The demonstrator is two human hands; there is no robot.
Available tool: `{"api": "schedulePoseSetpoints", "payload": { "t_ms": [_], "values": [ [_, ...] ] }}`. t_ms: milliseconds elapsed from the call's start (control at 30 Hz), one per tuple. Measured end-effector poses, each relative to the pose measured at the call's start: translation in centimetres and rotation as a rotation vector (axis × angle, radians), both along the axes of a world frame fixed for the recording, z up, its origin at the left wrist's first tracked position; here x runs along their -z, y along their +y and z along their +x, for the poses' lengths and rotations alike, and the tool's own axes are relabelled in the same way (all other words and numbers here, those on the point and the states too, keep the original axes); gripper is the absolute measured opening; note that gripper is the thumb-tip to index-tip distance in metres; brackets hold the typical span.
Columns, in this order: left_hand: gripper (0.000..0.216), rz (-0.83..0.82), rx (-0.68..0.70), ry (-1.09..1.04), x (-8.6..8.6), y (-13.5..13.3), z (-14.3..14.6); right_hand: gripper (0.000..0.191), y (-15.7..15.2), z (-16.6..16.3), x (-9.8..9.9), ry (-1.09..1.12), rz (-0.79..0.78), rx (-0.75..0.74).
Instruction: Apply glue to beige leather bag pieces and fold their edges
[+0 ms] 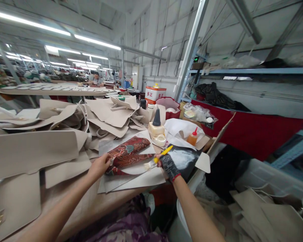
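Note:
My left hand (100,165) pinches the left end of a red patterned fabric piece (128,154) that lies on grey card sheets (138,179) on the table. My right hand (166,164), in a dark fingerless glove, is closed round a yellow-handled brush (158,157). The brush's pale bristles touch the right edge of the red piece. A black board smeared with white glue (184,158) lies just right of the gloved hand.
Heaps of beige cut bag panels (65,127) cover the table's left and back. A glue bottle with a black cone cap (156,125), an orange squeeze bottle (193,137) and a red-and-white tin (155,93) stand behind. Grey bins (267,188) sit at right. A person (96,79) works far off.

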State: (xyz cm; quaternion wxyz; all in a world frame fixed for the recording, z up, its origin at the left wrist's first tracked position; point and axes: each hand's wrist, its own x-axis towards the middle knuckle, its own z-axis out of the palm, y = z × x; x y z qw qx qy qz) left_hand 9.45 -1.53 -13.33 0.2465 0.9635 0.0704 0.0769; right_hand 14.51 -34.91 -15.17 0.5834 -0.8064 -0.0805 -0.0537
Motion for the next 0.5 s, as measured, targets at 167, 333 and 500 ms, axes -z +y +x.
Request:
{"api": "schedulePoseSetpoints", "payload": {
  "t_ms": [167, 333, 500],
  "values": [
    [0.011, -0.258, -0.269, 0.024, 1.5, 2.1, 1.0, 0.038, 3.3, -2.7, 0.4, 0.293, 0.323, -0.240],
    [0.012, -0.324, -0.310, 0.030, 2.5, 2.7, 0.2, 0.036, 5.4, -4.3, 1.1, 0.739, 0.674, -0.435],
    [0.020, -0.069, -0.188, -0.070, 1.4, 4.1, -0.1, 0.028, 5.4, -4.1, 1.4, 0.710, 0.396, -0.455]
  ]
}}
